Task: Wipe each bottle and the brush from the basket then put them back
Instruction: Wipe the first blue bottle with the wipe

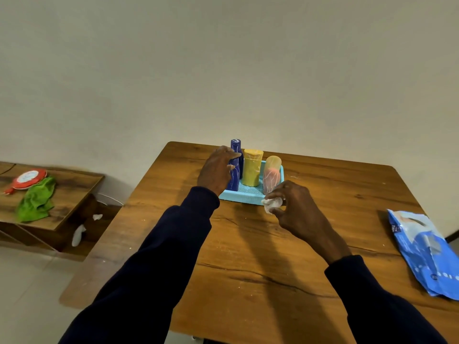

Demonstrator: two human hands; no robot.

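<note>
A light blue basket [244,196] stands at the far middle of the wooden table [273,256]. Upright in it are a dark blue bottle [236,150], a yellow bottle [252,167] and a translucent pink bottle [271,172]. My left hand [216,167] is wrapped round the side of the dark blue bottle, which still stands in the basket. My right hand [295,207] pinches a crumpled white wipe [272,204] just in front of the basket's right corner. No brush shows in this view.
A blue wipe packet [427,249] lies at the table's right edge. To the left stands a low wooden shelf [62,192] with a green cloth [37,199] and a red and white disc [28,178]. White scraps [79,234] lie on the floor.
</note>
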